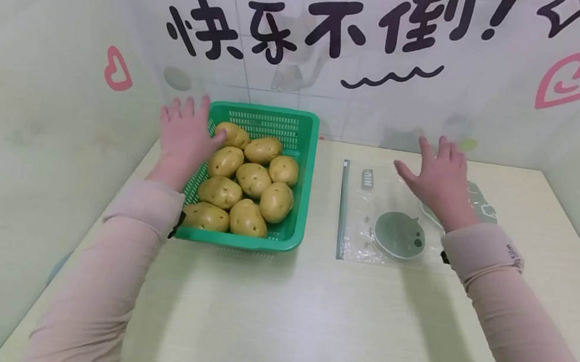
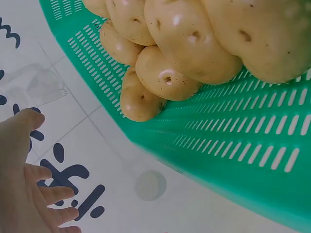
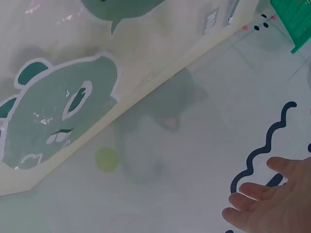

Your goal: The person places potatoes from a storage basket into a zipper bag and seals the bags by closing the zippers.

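Several yellow potatoes (image 1: 253,180) lie in a green slatted plastic basket (image 1: 302,206) left of the table's middle. My left hand (image 1: 186,136) is over the basket's left side with fingers spread; in the left wrist view that hand (image 2: 29,179) holds nothing. To the right, a clear zip bag (image 1: 355,224) with a grey-green animal print (image 1: 399,235) lies flat on the table. My right hand (image 1: 438,177) hovers above the bag, fingers apart and nothing in them. The right wrist view shows that hand (image 3: 272,199) beyond the bag's printed animal face (image 3: 63,107).
A pale wood table (image 1: 274,316) carries the basket and the bag. Behind it stands a white curtain-like wall (image 1: 326,101) with black lettering and pink hearts. More printed sheeting (image 1: 23,115) closes off the left side.
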A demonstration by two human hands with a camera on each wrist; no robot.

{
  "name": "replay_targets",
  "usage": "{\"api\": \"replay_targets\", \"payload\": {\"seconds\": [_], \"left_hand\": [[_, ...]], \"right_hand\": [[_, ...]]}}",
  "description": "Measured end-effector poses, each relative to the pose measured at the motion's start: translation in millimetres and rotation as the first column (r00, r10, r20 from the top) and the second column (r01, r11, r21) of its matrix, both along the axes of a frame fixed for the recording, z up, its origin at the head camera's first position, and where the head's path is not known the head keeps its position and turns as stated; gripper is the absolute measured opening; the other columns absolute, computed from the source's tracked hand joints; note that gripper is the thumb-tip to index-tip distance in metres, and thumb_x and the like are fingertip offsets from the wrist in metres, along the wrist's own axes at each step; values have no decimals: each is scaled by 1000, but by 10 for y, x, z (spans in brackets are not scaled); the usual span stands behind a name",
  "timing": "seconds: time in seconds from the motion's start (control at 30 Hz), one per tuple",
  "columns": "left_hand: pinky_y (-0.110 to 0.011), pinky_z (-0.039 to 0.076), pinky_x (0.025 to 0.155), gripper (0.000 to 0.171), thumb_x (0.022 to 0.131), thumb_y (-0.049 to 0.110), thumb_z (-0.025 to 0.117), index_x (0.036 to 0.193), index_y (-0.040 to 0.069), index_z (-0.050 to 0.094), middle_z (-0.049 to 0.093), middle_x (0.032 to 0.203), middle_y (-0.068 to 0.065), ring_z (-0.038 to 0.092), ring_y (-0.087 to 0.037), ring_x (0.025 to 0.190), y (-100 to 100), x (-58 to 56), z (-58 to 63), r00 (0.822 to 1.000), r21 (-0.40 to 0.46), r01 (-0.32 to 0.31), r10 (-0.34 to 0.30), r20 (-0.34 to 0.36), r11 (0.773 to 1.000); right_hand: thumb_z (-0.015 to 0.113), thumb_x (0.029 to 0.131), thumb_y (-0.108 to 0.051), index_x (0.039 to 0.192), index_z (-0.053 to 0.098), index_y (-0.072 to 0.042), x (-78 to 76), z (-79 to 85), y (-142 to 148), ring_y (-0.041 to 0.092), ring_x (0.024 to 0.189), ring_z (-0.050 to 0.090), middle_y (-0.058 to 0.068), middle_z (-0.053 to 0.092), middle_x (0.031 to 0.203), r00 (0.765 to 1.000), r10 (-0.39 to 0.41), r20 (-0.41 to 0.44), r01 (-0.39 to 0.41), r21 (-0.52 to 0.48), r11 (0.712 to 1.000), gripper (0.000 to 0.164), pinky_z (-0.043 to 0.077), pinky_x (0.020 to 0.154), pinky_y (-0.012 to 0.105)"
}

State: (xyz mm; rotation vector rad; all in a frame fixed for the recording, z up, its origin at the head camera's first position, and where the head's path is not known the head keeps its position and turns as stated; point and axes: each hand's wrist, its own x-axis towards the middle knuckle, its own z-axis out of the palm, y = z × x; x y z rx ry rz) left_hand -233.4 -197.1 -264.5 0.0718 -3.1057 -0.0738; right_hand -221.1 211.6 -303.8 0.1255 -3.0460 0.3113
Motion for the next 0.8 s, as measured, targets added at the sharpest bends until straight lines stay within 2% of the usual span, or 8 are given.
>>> {"api": "replay_targets", "payload": {"seconds": [0.27,0.43,0.67,0.8], "left_hand": [[-63,16,114,69,97,37,43,151,3,17,27,150,-30,21,-51,138,-184,167,-129,997,32,29,-27,-71,999],[-62,24,111,63,96,32,48,146,-1,28,36,144,-31,31,-50,132,-285,236,-235,992,48,60,-55,-113,997],[-61,30,108,60,95,26,51,144,-3,31,41,140,-32,38,-51,127,-411,294,-347,992,63,98,-92,-92,993],[-61,36,104,61,95,24,53,144,-4,32,44,138,-33,43,-51,123,-487,326,-412,990,67,119,-114,-81,991]], "right_hand": [[43,95,-48,147,28,1,38,-218,-262,54,133,28,38,25,146,999,54,10,-54,20,998,73,24,113,60],[45,96,-45,146,30,1,57,-365,-388,53,132,31,35,29,146,996,81,35,-80,-29,996,70,27,111,61],[48,96,-39,143,35,2,68,-573,-539,49,126,42,32,39,140,993,110,49,-108,-55,993,64,37,106,58],[49,96,-36,143,35,2,79,-660,-622,47,123,46,31,42,138,988,126,89,-120,-69,990,62,43,101,56]]}}
